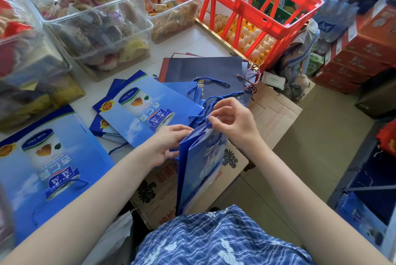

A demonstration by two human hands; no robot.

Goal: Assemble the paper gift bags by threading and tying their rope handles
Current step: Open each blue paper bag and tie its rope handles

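I hold a blue bag upright on edge against my lap, its top rim pointing away from me. My left hand grips the bag's near face just below the rim, fingers curled round the paper. My right hand is at the rim itself, thumb and forefinger pinching the blue rope where it meets the paper, the other fingers loosely curled above. I judge this to be the threading or knotting of one handle end; whether the rope is already through the hole I cannot tell. The next move calls for keeping the rim steady while the end is drawn snug and tied.

Finished bags lie fanned on the table just beyond, their loose ropes close to my fingers and easy to snag. A navy bag lies behind them, a red crate of eggs farther back, a carton below.
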